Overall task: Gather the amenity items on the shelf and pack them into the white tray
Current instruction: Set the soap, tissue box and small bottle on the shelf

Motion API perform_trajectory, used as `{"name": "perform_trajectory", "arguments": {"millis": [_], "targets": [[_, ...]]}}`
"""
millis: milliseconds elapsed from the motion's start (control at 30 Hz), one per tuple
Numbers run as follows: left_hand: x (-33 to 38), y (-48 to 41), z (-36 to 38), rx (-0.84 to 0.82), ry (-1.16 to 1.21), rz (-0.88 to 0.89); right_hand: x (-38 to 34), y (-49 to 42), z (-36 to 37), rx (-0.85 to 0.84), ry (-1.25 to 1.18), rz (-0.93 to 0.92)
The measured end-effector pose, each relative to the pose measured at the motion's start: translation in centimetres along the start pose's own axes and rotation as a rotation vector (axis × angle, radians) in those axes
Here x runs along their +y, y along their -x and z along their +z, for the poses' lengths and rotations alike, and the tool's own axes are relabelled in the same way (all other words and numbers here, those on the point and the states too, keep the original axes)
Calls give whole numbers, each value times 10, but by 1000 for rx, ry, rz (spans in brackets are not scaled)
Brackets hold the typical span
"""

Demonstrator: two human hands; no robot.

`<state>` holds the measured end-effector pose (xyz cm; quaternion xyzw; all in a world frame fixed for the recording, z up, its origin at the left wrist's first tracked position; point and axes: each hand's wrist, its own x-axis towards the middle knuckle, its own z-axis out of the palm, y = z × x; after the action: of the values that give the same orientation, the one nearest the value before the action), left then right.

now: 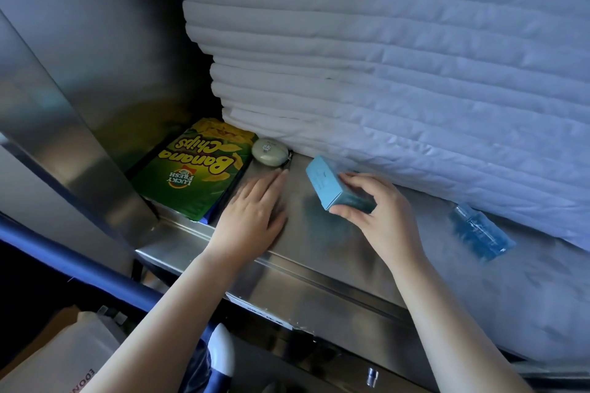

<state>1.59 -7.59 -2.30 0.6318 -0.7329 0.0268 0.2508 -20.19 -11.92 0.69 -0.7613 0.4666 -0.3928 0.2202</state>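
Note:
On the steel shelf (319, 233) my right hand (376, 217) grips a light blue box (329, 183), tilted and lifted at its far end. My left hand (255, 210) lies flat on the shelf with straight fingers that point toward a round pale green soap (267, 151) at the back, just short of it. A small blue bottle (480, 233) lies on its side to the right, against the linen. No white tray is in view.
A tall stack of folded white linen (399, 57) fills the back and right of the shelf. A green bag of banana chips (194, 172) lies at the left, against the steel side wall (95, 89). Below are a blue rail (79, 265) and a white bag (64, 357).

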Motion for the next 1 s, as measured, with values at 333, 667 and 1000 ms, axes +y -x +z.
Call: {"name": "perform_trajectory", "arguments": {"millis": [333,667,1000], "targets": [[28,-24,4,-5,226,131,8,10,-11,-91,-339,113],[44,-42,6,-5,294,184,-1,25,-6,233,197,-75],[40,-33,2,12,274,241,12,15,-19,145,-225,236]]}}
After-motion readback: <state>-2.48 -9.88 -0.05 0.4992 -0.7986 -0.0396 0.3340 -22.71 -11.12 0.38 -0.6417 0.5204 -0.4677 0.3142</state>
